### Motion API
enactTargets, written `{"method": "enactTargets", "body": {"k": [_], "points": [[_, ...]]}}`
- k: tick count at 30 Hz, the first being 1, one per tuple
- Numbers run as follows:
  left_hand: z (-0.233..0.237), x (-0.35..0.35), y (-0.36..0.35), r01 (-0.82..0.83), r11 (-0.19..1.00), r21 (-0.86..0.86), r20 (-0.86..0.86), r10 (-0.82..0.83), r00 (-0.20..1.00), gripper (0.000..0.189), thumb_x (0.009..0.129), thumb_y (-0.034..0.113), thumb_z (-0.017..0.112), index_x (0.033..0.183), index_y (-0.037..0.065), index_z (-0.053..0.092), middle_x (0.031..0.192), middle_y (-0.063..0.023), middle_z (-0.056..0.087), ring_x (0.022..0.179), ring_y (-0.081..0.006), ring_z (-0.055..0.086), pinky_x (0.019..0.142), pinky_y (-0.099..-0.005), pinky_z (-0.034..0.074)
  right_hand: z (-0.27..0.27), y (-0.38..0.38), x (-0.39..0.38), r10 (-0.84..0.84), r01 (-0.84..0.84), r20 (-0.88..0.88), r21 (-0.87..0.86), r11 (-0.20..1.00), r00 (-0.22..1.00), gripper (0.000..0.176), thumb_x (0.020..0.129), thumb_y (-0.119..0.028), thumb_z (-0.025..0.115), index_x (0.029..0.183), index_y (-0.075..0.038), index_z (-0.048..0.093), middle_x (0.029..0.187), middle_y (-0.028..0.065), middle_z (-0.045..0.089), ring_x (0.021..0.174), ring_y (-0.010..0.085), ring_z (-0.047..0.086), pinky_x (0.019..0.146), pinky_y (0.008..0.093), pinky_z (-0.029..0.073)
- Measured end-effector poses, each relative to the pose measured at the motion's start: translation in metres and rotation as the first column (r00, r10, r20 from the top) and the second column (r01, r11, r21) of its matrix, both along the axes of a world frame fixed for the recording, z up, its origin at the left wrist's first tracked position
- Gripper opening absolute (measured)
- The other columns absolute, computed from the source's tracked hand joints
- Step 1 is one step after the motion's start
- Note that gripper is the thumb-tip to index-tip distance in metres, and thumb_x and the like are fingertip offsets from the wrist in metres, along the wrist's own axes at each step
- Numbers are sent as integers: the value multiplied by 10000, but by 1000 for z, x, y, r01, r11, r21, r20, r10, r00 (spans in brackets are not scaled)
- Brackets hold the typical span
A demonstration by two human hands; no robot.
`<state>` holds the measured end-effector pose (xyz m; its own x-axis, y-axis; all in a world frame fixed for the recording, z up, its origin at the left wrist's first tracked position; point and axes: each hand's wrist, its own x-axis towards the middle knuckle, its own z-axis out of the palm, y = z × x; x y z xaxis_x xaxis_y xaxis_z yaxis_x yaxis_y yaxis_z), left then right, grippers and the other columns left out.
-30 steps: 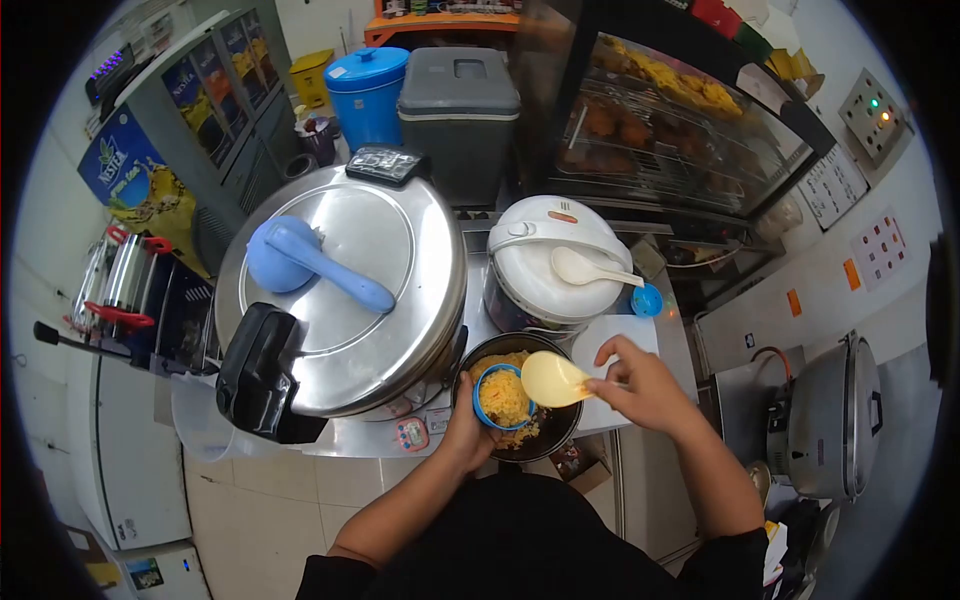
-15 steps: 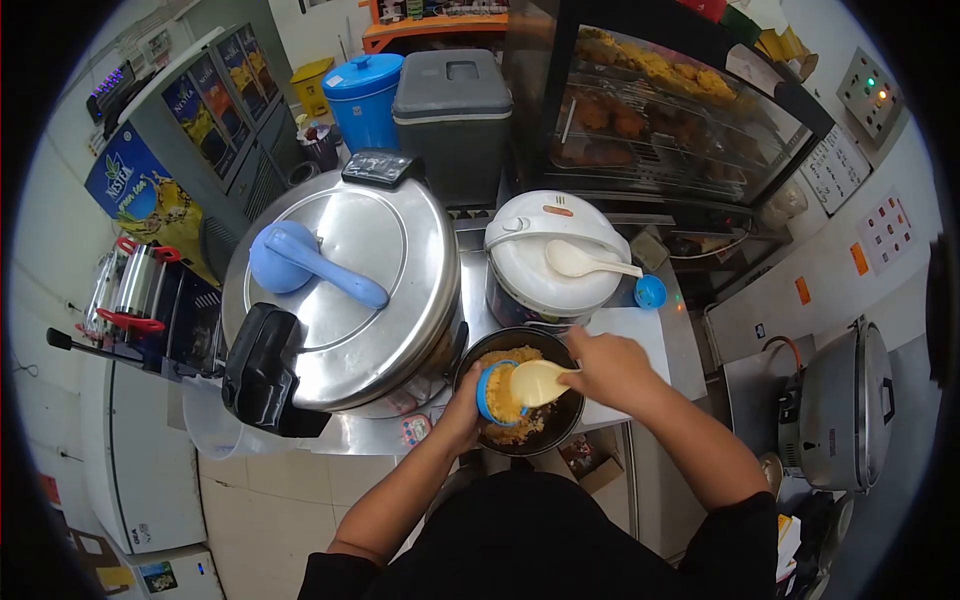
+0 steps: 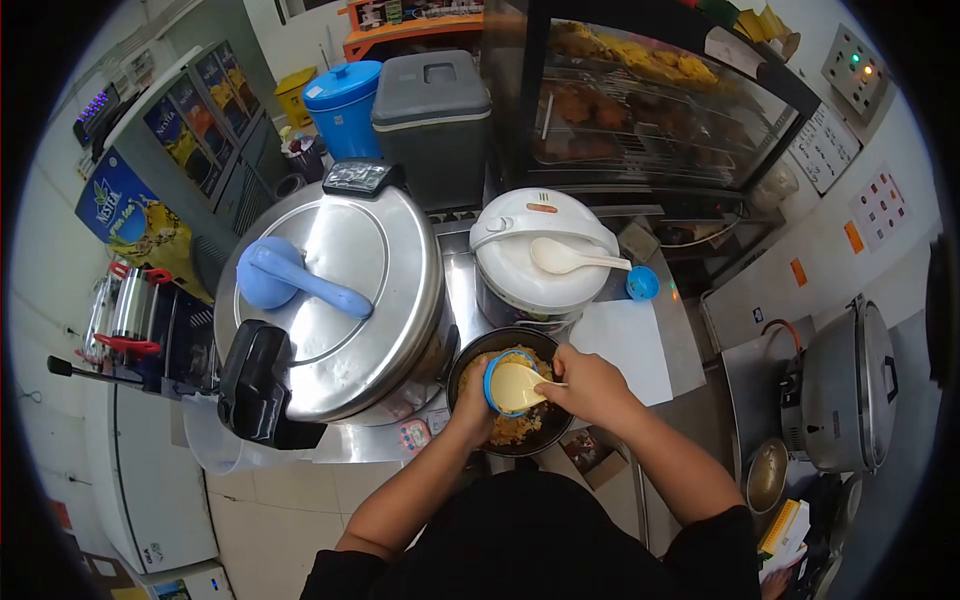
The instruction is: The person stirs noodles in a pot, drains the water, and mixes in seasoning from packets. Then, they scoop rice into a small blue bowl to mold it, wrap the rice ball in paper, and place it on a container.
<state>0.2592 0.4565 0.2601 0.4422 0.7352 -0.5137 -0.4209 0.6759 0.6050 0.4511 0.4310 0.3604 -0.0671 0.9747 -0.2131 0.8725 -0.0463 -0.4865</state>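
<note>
The left hand [image 3: 472, 408] is curled round the left side of a blue cup [image 3: 489, 386], and the right hand [image 3: 592, 388] pinches the handle of a cream scoop [image 3: 515, 388] between thumb and fingers. The cup sits between the two hands, against the left palm and just left of the right fingertips. The scoop's bowl lies across the cup's mouth, hiding most of what is inside; whether it presses on the contents cannot be told.

Cup and scoop are above a dark pot [image 3: 553, 436] with yellow-brown rice [image 3: 515, 430] in it. The pot is at the front edge of the counter [image 3: 688, 350], jutting past it, between a large steel cooker [image 3: 400, 290] on the left and a white sheet [image 3: 632, 350] towards the right edge.

Behind the pot stands a white rice cooker [image 3: 545, 212], a pale spoon [image 3: 572, 259] resting on its lid. A second blue cup [image 3: 642, 284] is near the counter's right edge, well apart from both hands. A blue ladle [image 3: 300, 279] lies on the steel cooker's lid.
</note>
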Motion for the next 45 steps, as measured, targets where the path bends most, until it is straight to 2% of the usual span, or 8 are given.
{"method": "enactTargets", "body": {"k": [16, 19, 20, 24, 33, 38, 41, 45], "points": [[21, -13, 0, 79, 991, 109, 13, -81, 997, 546, 1080, 438, 271, 1360, 70, 560, 1305, -115, 645, 1201, -231, 633, 1009, -396, 528, 38, 16, -5, 298, -322, 258, 54, 945, 919, 442, 860, -402, 758, 1010, -59, 522, 789, 166, 695, 756, 392, 695, 659, 490, 527], [15, -16, -1, -145, 982, 117, 127, 130, 983, 483, 1071, 389, 300, 1372, 86, 526, 1356, -105, 601, 1235, -229, 609, 1026, -406, 518, 40, 9, 21, 84, -83, 3, 157, 984, 996, 400, 895, -369, 728, 993, -47, 513, 789, 186, 685, 775, 409, 687, 661, 476, 523], [1, -19, -4, -184, 974, 129, 194, 157, 968, 440, 1062, 350, 322, 1378, 96, 493, 1381, -99, 567, 1267, -235, 582, 1037, -424, 509, 23, 9, 31, 65, -34, -152, 198, 980, 986, 335, 942, -290, 713, 956, -43, 488, 657, 139, 605, 542, 287, 599, 522, 392, 465], [-2, -3, -10, -259, 952, 167, 206, 223, 953, 433, 1068, 347, 317, 1382, 91, 469, 1369, -102, 562, 1280, -245, 563, 1072, -427, 480, -28, -1, 16, -87, 117, -413, 48, 992, 907, 278, 996, -252, 657, 923, -46, 486, 643, 59, 577, 552, 129, 547, 497, 315, 429], [-10, -3, -11, -291, 947, 139, 177, 265, 948, 451, 1100, 378, 269, 1368, 79, 476, 1343, -119, 572, 1269, -238, 560, 1097, -410, 448, -24, 5, 21, -265, 88, -618, -303, 949, 740, 236, 1026, -212, 604, 952, -63, 437, 617, 20, 529, 474, 87, 469, 426, 269, 352], [-11, 0, -12, -263, 951, 165, 138, 241, 961, 468, 1103, 398, 277, 1349, 68, 499, 1311, -124, 601, 1245, -241, 580, 1082, -409, 460, -40, -7, 1, -3, -14, -415, -38, 999, 910, 256, 1024, -254, 613, 966, -61, 457, 616, 28, 538, 508, 102, 519, 456, 267, 396], [-11, -8, -9, -304, 929, 212, 158, 274, 949, 471, 1107, 396, 272, 1339, 58, 504, 1293, -131, 611, 1220, -241, 598, 1072, -407, 469, -9, -10, 16, -141, 89, -455, -132, 987, 879, 239, 1030, -252, 605, 978, -69, 461, 607, 19, 530, 507, 99, 505, 457, 267, 389], [-5, -14, -8, -315, 905, 286, 168, 277, 946, 479, 1109, 405, 269, 1320, 51, 513, 1266, -136, 622, 1191, -240, 615, 1058, -397, 480, -16, -10, 31, -405, 113, -704, -424, 899, 583, 179, 1071, -265, 515, 1023, -96, 482, 590, -4, 500, 469, 75, 406, 429, 249, 283]]}}
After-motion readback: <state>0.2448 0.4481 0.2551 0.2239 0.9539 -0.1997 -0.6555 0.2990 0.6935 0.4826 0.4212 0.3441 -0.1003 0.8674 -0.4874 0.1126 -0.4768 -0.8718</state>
